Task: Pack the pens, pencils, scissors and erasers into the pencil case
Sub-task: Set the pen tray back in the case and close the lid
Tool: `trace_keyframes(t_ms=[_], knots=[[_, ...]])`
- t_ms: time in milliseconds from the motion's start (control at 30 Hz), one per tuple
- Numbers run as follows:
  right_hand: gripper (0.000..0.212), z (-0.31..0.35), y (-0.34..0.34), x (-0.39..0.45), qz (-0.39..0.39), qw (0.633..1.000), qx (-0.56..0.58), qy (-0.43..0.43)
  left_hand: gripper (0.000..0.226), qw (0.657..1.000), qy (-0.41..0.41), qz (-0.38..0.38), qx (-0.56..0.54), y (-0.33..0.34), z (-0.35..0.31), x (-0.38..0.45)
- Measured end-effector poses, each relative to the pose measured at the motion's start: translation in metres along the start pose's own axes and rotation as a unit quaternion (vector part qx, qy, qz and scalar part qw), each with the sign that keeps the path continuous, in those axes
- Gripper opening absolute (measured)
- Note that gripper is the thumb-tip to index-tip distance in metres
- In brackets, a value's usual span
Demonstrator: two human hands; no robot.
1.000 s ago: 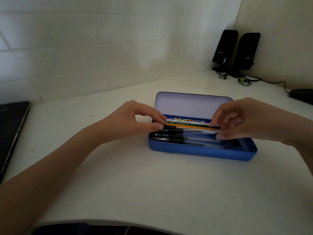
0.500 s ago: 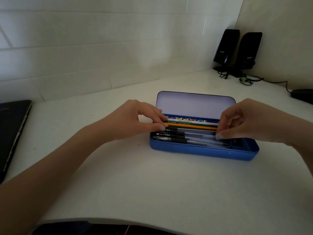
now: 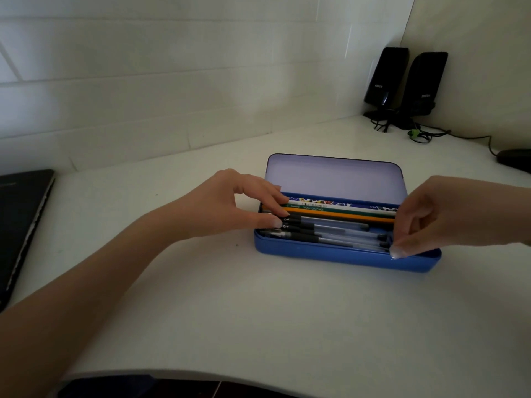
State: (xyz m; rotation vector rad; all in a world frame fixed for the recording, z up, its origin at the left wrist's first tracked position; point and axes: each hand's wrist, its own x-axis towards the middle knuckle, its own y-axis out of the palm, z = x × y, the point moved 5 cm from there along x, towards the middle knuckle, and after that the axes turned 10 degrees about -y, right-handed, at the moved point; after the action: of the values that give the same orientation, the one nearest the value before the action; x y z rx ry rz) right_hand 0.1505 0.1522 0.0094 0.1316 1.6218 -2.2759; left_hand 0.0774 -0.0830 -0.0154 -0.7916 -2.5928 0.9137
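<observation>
A blue pencil case (image 3: pixel 330 254) lies open on the white desk, its pale lid (image 3: pixel 333 179) standing up at the back. Inside, along the back, are an orange pencil (image 3: pixel 344 217), a green one and a patterned one. Several clear pens with black caps (image 3: pixel 339 234) lie in front of them. My left hand (image 3: pixel 224 205) pinches the capped end of a pen at the case's left end, thumb and fingertips together. My right hand (image 3: pixel 448 214) hovers over the right end with fingers loosely apart, its thumb tip at the front rim. No scissors or erasers show.
Two black speakers (image 3: pixel 386 79) (image 3: pixel 425 81) with cables stand in the far right corner. A dark mouse (image 3: pixel 514 160) sits at the right edge. A black laptop (image 3: pixel 20 225) lies at the left. The desk's front edge curves along the bottom.
Both hands lowered a pen into the case among the others. My right hand then slid right and down to the front rim, letting go of its end.
</observation>
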Motion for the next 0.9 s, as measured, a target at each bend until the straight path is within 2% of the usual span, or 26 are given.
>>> trace_keyframes(t_ms=[233, 600, 900], knots=[[0.022, 0.0057, 0.0028, 0.0019, -0.028, 1.0, 0.008, -0.009, 0.014, 1.0, -0.002, -0.011, -0.011, -0.0005, -0.0004, -0.0002], [0.02, 0.002, 0.0054, 0.0031, -0.023, 1.0, 0.002, 0.0, 0.014, 1.0, 0.001, -0.019, -0.013, -0.0008, -0.0008, -0.0003], [0.016, -0.0011, 0.0015, 0.0027, 0.002, 0.997, 0.07, -0.017, 0.014, 1.0, -0.014, -0.005, -0.011, 0.0004, -0.001, -0.0015]])
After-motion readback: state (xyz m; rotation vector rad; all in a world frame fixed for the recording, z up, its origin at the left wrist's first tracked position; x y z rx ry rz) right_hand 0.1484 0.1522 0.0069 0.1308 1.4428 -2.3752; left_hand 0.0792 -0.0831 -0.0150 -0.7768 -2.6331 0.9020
